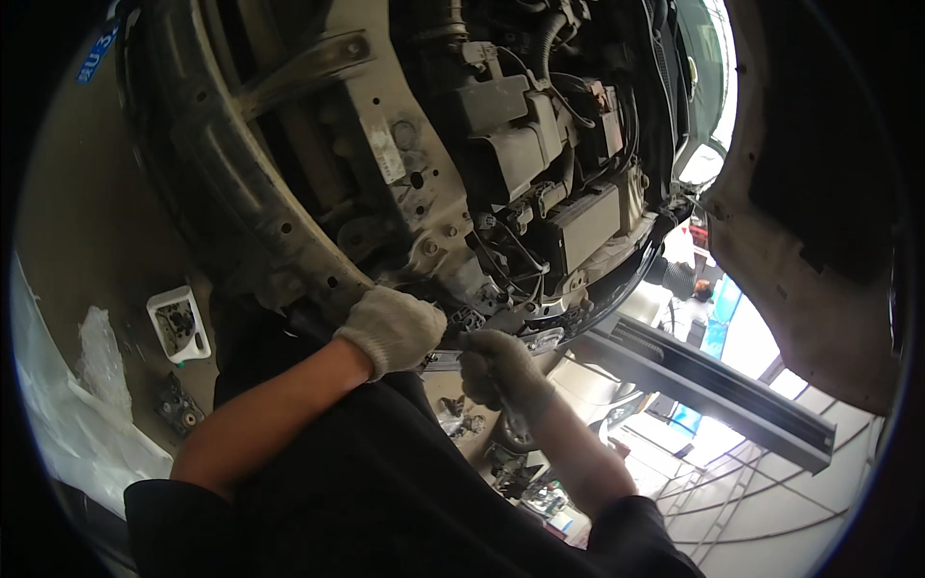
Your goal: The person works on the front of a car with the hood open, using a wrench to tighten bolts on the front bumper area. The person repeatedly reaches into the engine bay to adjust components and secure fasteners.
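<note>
My left hand [390,328], in a grey knit glove, is closed at the corner of the car's front frame, next to the end of the metal bumper beam [258,197]. What its fingers hold, if anything, is hidden. Just to its right my right hand [501,371], gloved the same way, is curled closed below the headlight-side bracket area [472,294]. A shiny edge shows by its palm, perhaps a tool, but I cannot make out its kind. Between the hands lie dark metal and wiring at the fender corner.
The open engine bay holds a dark box [583,226], hoses and wiring. A raised hood [790,270] hangs at the right. On the floor at left stand a white tray [198,328] of small parts and clear plastic sheeting [72,414]. A grey lift post [713,385] rises beyond.
</note>
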`<state>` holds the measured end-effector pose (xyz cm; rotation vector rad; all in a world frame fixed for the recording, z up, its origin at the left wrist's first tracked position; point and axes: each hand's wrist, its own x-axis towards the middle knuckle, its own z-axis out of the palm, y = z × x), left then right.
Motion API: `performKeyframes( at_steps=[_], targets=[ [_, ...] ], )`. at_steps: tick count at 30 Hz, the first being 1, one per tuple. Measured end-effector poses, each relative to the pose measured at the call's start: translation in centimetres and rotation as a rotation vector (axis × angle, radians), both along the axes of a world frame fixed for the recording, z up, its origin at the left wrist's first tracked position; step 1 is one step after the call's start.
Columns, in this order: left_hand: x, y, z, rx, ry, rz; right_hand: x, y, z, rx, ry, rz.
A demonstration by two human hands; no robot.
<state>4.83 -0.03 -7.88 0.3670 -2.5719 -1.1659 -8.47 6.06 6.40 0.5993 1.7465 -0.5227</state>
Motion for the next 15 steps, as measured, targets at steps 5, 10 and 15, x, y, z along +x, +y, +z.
performKeyframes(
  at_steps=[5, 10, 15],
  targets=[
    [-0.3, -0.4, 0.9, -0.007, -0.066, -0.02, 0.2, 5.0, -0.9, -0.304, 0.275, 0.031],
    [-0.8, -0.4, 2.1, -0.063, -0.14, -0.012, -0.5, 8.0, -0.7, -0.425, 0.394, -0.034],
    [-1.7, 0.1, 2.3, -0.212, -0.143, 0.005, 0.2, 12.9, -2.2, -0.506, 0.435, 0.078]
  ],
)
